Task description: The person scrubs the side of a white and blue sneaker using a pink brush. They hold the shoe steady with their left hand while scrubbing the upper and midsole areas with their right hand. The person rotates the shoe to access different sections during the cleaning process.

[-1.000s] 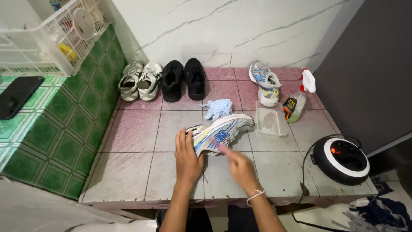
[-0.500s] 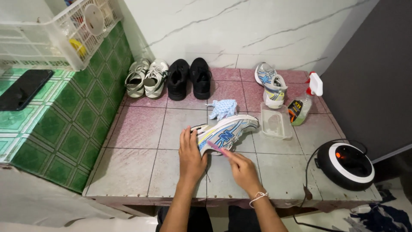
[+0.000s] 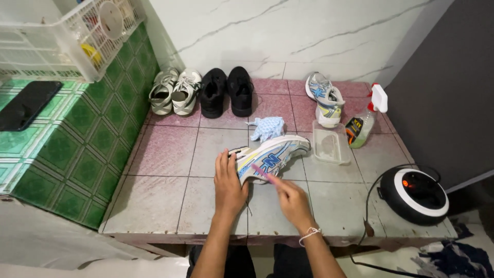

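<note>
At centre frame, the left hand has stayed flat, fingers spread, pressing the heel of the sneaker on the tiled bench. Right of it, the right hand, closed around a pink brush, has slid slightly along the sneaker's side; scrubbing continues. Both forearms reach forward.

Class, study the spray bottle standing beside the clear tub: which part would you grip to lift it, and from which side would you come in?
Probably the narrow neck of the spray bottle, just under its white trigger head. It stands upright, so come from above and from the front right: the clear tub crowds its left side and the sneaker stands behind that.
</note>
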